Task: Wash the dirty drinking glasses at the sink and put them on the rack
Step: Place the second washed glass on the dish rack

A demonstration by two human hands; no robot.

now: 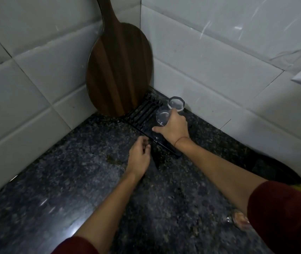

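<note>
The placing step is in hand: the right hand (173, 128) grasps a glass (162, 118) on the black rack (142, 114), at 7 o'clock of a second glass (176, 103). The left hand (139, 156) hangs loose, holding nothing. Next, I judge, comes a gentle release; the wall is close at 2 o'clock, with free slots toward 10 o'clock.

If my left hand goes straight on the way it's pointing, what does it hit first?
Your left hand would probably meet the edge of the rack first, before the glass your right hand grips; depth is unclear.
</note>
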